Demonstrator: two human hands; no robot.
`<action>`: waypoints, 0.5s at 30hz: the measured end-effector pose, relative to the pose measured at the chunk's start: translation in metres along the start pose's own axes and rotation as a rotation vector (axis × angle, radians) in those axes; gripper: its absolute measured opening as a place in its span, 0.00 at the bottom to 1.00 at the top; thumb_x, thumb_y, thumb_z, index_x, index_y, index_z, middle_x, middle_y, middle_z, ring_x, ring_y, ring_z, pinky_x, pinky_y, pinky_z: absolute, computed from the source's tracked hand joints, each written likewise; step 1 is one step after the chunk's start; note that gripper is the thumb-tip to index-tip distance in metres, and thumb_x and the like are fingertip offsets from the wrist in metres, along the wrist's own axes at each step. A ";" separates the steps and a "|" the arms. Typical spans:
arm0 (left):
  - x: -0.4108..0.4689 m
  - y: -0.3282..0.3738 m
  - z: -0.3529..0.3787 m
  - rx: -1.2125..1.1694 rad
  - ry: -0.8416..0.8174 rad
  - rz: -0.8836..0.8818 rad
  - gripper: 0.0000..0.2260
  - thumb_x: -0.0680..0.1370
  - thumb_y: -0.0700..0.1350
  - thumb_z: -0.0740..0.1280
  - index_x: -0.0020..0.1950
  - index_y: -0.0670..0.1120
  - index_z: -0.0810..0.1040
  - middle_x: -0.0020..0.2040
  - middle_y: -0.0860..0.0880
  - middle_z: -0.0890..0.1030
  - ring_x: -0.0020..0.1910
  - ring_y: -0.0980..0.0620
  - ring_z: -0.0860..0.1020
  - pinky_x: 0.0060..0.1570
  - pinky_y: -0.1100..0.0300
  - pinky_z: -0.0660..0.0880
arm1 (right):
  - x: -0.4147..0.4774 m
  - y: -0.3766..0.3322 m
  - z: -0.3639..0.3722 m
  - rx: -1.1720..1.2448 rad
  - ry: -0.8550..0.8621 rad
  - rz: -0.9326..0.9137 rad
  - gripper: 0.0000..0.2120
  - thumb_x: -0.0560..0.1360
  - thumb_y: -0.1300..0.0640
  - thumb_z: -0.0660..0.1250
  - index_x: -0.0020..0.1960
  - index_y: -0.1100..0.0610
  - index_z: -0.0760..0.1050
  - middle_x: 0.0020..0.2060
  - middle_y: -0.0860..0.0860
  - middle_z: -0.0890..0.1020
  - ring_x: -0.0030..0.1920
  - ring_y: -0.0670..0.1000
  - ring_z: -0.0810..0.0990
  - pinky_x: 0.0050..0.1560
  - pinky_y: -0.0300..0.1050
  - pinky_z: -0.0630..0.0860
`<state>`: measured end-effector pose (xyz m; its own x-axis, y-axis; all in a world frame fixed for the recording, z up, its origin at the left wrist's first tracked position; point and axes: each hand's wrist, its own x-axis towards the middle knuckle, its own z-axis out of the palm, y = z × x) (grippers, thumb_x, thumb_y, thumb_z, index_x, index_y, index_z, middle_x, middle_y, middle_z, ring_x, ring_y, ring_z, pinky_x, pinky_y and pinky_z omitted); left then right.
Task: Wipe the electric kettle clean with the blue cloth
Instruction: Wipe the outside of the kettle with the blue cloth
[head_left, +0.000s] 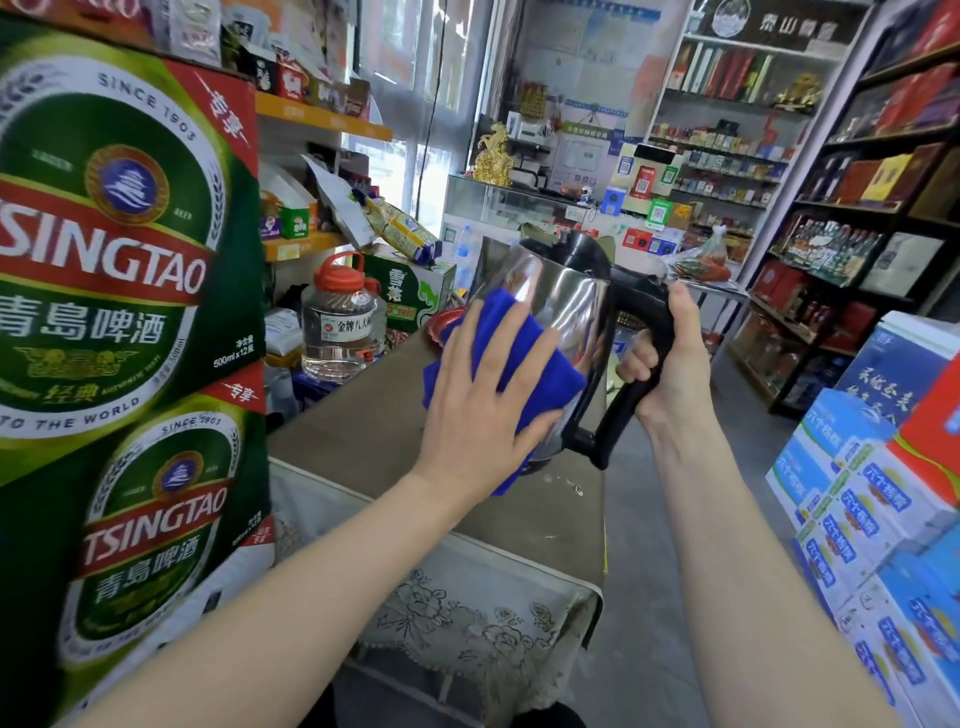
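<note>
The black handle (641, 358) is being gripped by the right hand (670, 353), fingers wrapped fully round it, so that the electric kettle (561, 312) is being held up, tilted, above the brown table top (363, 415) rather than resting on it. The blue cloth (498, 358) is being pressed flat against the steel side by the left hand (483, 410), whose fingers are being kept spread wide over the fabric, with no pinch being made; the cloth is being trapped between palm and kettle wall.

The wiping is judged to be under way. The steel being shown above and beside the cloth is gleaming and carrying reflections, but whether it is already being left clean cannot be told. The far side, the base and the black lid (576, 249) are not being touched by the cloth and are probably being left for later passes.

A lace-patterned cover (467, 613) is hanging over the near table edge, and stacked beer cartons (119, 260) are standing close at the left.
</note>
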<state>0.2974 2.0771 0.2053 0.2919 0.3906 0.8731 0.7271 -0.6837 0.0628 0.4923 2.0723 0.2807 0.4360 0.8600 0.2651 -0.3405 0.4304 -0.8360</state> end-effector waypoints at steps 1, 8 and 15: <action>-0.008 -0.001 0.004 0.014 -0.007 -0.001 0.29 0.80 0.59 0.61 0.78 0.51 0.56 0.79 0.45 0.55 0.77 0.34 0.55 0.70 0.36 0.64 | 0.000 -0.001 0.001 0.005 0.023 -0.001 0.14 0.78 0.40 0.67 0.46 0.51 0.77 0.20 0.47 0.64 0.19 0.46 0.60 0.21 0.38 0.59; 0.003 0.001 0.007 0.143 0.035 0.054 0.27 0.81 0.59 0.58 0.77 0.50 0.60 0.77 0.44 0.56 0.76 0.30 0.58 0.71 0.34 0.61 | -0.007 -0.010 0.012 0.010 0.090 0.007 0.14 0.77 0.41 0.70 0.49 0.52 0.79 0.22 0.48 0.64 0.22 0.47 0.60 0.23 0.39 0.58; 0.058 0.008 -0.007 0.232 -0.007 0.188 0.26 0.80 0.57 0.60 0.76 0.48 0.66 0.78 0.45 0.64 0.77 0.34 0.59 0.72 0.36 0.59 | -0.017 -0.011 0.029 -0.097 0.081 -0.017 0.13 0.78 0.44 0.69 0.43 0.53 0.78 0.22 0.50 0.67 0.20 0.48 0.62 0.22 0.39 0.60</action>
<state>0.3157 2.0902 0.2600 0.4384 0.2755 0.8555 0.7823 -0.5856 -0.2123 0.4647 2.0612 0.2993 0.5085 0.8262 0.2427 -0.2520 0.4122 -0.8755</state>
